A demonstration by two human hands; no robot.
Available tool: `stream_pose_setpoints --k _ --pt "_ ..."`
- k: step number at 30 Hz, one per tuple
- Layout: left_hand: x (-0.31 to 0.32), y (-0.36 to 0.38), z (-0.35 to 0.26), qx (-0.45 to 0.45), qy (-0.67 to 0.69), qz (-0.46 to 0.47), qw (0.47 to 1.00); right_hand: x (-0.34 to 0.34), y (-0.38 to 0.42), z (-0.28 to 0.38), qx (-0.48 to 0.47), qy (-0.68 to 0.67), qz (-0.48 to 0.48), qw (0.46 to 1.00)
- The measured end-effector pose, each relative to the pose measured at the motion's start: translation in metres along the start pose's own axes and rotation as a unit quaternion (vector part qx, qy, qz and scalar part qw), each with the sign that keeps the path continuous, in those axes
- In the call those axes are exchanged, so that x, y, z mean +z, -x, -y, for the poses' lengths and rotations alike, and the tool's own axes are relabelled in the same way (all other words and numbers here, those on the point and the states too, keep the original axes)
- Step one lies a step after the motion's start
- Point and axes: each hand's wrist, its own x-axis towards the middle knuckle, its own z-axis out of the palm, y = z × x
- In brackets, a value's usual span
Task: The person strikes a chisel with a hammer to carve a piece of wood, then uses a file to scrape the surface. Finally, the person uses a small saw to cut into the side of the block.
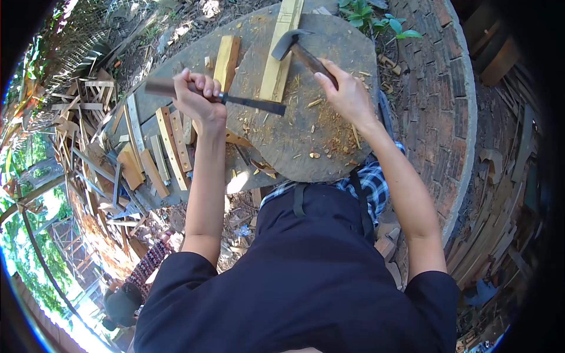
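My left hand (200, 100) is wrapped round the handle of a chisel (256, 105), whose dark blade points right over the round wooden work surface (329, 144). In my right hand (348, 94) is the wooden handle of a hammer (288, 44), its metal head up and to the left. A long yellowish wood strip (279, 70) lies beneath the hammer head, running to the far edge. Nearer my left hand rests a shorter wood block (226, 62). Chips and shavings are scattered on the surface.
Several drilled strips (168, 138) and wood offcuts (130, 166) lie at the left. A curved brick wall (435, 117) stands on the right, with stacked planks (500, 223) beyond. Another person (123, 303) is at the lower left. Green leaves (376, 20) grow behind the surface.
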Motion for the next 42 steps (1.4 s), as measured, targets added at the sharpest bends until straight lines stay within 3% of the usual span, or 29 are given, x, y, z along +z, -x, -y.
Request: stream_pose_setpoints --k 1,3,7,17,27,36,42 --pt "0.013 0.004 -0.005 0.000 -0.001 -0.003 1.000 0.000 -0.001 0.001 -0.009 0.001 -0.013 1.000" --pt "0.047 0.011 -0.011 0.121 -0.026 0.025 0.992 -0.003 -0.001 0.003 0.007 0.008 0.002 1.000" --pt "0.081 0.020 -0.005 0.185 -0.089 0.073 0.976 -0.003 0.000 0.004 0.013 0.003 0.008 1.000" --pt "0.085 0.018 0.003 0.221 -0.105 0.131 0.961 -0.005 0.002 0.006 0.012 0.009 -0.001 1.000" --pt "0.090 0.011 0.005 0.217 -0.079 0.111 0.967 -0.001 0.001 0.001 0.004 0.008 -0.004 1.000" --pt "0.102 0.033 0.014 0.265 -0.153 0.149 0.940 0.000 0.001 0.000 0.004 0.004 -0.006 1.000" --pt "0.097 0.032 0.017 0.276 -0.151 0.142 0.938 -0.039 -0.001 0.043 -0.051 -0.093 -0.059 0.993"
